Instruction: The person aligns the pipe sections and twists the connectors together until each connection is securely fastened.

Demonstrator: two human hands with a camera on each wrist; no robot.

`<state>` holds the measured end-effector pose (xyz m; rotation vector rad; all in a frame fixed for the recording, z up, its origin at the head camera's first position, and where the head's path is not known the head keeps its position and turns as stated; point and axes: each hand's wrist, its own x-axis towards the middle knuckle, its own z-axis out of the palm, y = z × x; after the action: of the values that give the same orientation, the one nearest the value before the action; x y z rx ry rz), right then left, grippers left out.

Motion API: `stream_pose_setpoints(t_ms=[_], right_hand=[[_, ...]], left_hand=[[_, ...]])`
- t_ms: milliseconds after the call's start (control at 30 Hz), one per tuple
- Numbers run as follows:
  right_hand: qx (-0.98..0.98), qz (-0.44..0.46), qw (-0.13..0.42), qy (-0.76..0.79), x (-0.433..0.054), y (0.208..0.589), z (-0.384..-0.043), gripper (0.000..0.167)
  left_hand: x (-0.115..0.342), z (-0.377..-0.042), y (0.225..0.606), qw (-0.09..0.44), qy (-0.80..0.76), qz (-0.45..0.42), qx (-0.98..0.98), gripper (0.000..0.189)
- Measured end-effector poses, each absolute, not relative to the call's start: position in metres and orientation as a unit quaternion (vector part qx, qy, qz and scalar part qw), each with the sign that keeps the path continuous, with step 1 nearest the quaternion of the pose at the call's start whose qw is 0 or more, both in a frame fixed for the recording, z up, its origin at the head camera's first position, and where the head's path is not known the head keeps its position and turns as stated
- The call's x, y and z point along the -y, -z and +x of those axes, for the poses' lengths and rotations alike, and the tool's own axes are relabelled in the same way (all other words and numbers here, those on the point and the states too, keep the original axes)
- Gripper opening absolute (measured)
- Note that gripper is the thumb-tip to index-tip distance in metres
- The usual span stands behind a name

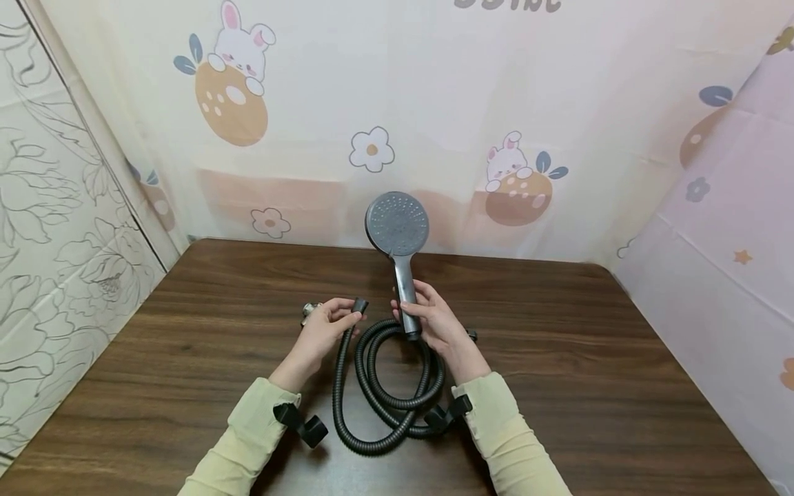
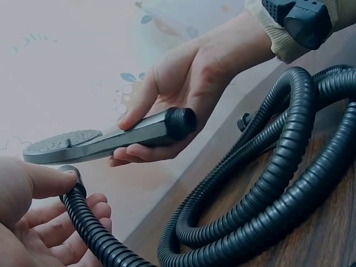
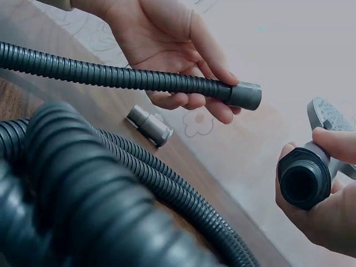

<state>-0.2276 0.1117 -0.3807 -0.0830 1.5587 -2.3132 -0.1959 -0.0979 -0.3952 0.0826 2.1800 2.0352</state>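
My right hand (image 1: 434, 320) grips a grey shower head (image 1: 397, 224) by its handle, spray face towards me and head up. The handle's threaded end (image 2: 182, 122) is bare and points down, as the left wrist view shows. My left hand (image 1: 324, 331) pinches the end of a black ribbed shower hose (image 3: 139, 79) between thumb and fingers, just below its smooth end fitting (image 3: 246, 95). That fitting stands a short way left of the handle, apart from it. From there the hose drops into several loops on the table between my forearms.
A small metal connector (image 3: 149, 125) lies on the brown wooden table (image 1: 558, 386) behind my left hand. The hose's other end (image 1: 473, 335) pokes out past my right wrist. Printed cloth (image 1: 434, 103) hangs behind the table, with patterned panels at both sides.
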Motion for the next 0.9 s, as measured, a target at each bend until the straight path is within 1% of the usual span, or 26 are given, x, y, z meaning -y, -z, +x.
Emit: stream_pose_setpoints(t_ms=[233, 633, 900], right_hand=[[-0.538, -0.045, 0.171, 0.824, -0.109, 0.378, -0.229, 0.052], [-0.493, -0.021, 0.172, 0.853, -0.104, 0.378, -0.232, 0.036], [-0.508, -0.01, 0.155, 0.847, -0.108, 0.379, -0.234, 0.036]], left_hand=[[0.094, -0.197, 0.392, 0.083, -0.687, 0.037, -0.721, 0.034], [0.087, -0.197, 0.391, 0.091, -0.688, 0.041, -0.719, 0.033], [0.082, -0.195, 0.392, 0.099, -0.688, 0.041, -0.718, 0.03]])
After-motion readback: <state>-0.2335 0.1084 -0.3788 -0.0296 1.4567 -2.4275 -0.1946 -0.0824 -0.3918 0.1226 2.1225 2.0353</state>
